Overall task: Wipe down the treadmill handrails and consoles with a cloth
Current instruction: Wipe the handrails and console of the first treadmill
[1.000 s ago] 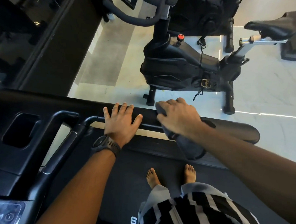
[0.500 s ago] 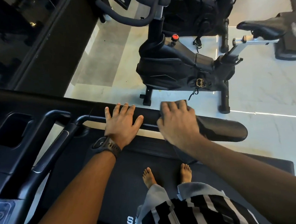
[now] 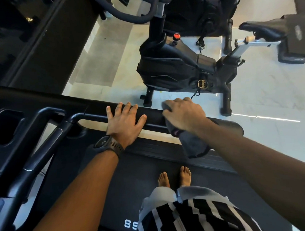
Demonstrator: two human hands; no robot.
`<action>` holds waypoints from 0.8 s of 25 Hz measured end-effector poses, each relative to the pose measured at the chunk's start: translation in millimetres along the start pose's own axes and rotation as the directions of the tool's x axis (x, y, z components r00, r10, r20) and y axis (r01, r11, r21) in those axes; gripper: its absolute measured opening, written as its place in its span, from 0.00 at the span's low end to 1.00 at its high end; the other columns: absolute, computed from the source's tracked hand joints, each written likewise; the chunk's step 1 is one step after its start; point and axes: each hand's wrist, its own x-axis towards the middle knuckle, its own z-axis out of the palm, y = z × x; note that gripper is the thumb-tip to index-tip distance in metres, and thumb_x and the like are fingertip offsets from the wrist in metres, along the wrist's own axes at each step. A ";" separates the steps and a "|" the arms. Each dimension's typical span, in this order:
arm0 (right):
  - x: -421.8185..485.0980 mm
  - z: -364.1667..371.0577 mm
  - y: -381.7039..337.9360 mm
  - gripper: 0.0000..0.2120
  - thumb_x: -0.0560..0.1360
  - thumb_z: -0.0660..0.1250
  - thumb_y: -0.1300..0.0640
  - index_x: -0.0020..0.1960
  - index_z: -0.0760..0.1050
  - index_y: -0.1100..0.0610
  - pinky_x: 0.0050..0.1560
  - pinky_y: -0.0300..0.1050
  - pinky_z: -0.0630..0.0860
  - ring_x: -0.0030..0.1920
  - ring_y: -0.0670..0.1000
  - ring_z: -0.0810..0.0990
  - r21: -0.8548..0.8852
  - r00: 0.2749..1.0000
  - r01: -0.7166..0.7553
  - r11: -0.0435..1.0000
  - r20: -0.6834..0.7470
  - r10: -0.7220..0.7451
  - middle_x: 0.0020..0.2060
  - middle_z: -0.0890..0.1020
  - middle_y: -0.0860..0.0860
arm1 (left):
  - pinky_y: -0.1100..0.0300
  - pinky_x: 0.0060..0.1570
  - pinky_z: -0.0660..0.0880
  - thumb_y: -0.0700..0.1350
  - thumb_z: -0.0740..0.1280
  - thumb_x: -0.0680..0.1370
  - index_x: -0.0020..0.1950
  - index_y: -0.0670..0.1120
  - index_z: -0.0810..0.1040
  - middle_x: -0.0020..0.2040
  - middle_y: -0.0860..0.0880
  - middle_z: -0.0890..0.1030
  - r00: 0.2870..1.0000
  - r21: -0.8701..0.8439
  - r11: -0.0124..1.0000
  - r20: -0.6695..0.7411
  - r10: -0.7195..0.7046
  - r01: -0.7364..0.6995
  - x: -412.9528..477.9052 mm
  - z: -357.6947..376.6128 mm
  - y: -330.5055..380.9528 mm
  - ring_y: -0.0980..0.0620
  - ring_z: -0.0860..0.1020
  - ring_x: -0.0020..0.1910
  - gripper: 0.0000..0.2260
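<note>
Grey cloth (image 3: 190, 141) lies draped over the black handrail (image 3: 153, 118), under the right hand (image 3: 183, 113), whose fingers curl round it and press it to the rail; its loose end hangs below the wrist. Just beside it, the left hand (image 3: 123, 124) rests flat and spread on the same rail, a dark watch (image 3: 105, 143) at its wrist. Beyond both hands stands an exercise bike (image 3: 172, 69); below them, bare feet (image 3: 185, 176) on the treadmill belt (image 3: 134, 179).

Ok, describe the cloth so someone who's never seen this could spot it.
Find the black treadmill handrail across the middle. Near its rounded end, the right hand grips a dark grey cloth that hangs below the rail. It is the only soft, draped thing there; the left hand holds nothing.
</note>
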 end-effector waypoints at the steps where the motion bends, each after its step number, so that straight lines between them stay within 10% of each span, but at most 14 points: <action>1: 1.0 -2.3 0.2 0.21 0.83 0.50 0.44 0.70 0.70 0.51 0.59 0.57 0.71 0.64 0.56 0.71 -0.003 0.993 -0.113 0.994 0.026 0.113 0.65 0.76 0.54 | 0.36 0.75 0.45 0.62 0.49 0.81 0.78 0.51 0.60 0.79 0.49 0.61 1.000 -0.002 1.000 0.010 0.005 -0.005 -0.3 0.1 0.7 0.46 0.54 0.79 0.28; 6: -26.1 19.7 -10.5 0.26 0.82 0.49 0.42 0.76 0.65 0.50 0.62 0.59 0.71 0.69 0.56 0.68 -0.200 0.979 0.142 0.969 -0.117 -0.167 0.71 0.73 0.51 | 0.36 0.75 0.47 0.62 0.49 0.81 0.78 0.51 0.61 0.78 0.49 0.62 0.999 0.026 0.999 -0.017 0.042 -0.041 -2.3 3.3 6.7 0.46 0.55 0.78 0.28; 10: 5.0 -2.2 10.2 0.22 0.82 0.48 0.45 0.67 0.73 0.53 0.56 0.56 0.71 0.61 0.59 0.72 -0.107 0.973 -0.223 0.969 0.029 0.227 0.64 0.78 0.56 | 0.37 0.75 0.47 0.63 0.48 0.81 0.78 0.51 0.60 0.79 0.49 0.62 0.996 0.019 0.996 0.004 0.085 -0.085 -2.1 3.3 11.6 0.47 0.55 0.78 0.29; 15: -17.4 13.8 7.4 0.23 0.82 0.49 0.43 0.71 0.68 0.50 0.62 0.59 0.72 0.67 0.57 0.70 -0.175 0.989 0.090 0.980 -0.103 -0.109 0.67 0.76 0.53 | 0.37 0.75 0.49 0.62 0.48 0.81 0.78 0.51 0.60 0.78 0.49 0.62 0.995 0.047 0.994 -0.023 0.102 -0.101 -1.9 5.3 16.2 0.47 0.56 0.78 0.28; 17: 5.1 -2.4 19.4 0.22 0.82 0.48 0.45 0.68 0.72 0.52 0.61 0.59 0.72 0.64 0.59 0.72 -0.065 0.993 -0.108 0.992 0.043 0.111 0.66 0.77 0.56 | 0.38 0.75 0.48 0.62 0.48 0.81 0.78 0.51 0.60 0.79 0.49 0.62 0.994 0.031 0.994 -0.002 0.108 -0.107 -1.8 4.3 18.8 0.47 0.56 0.78 0.28; 20: -23.4 15.8 21.4 0.24 0.82 0.48 0.44 0.69 0.70 0.55 0.58 0.59 0.72 0.62 0.58 0.71 -0.302 0.984 -0.168 0.938 -0.099 0.145 0.63 0.77 0.55 | 0.38 0.76 0.48 0.62 0.48 0.82 0.79 0.50 0.59 0.79 0.48 0.61 0.994 0.041 0.993 0.005 0.109 -0.110 -6.2 4.4 25.5 0.47 0.55 0.79 0.28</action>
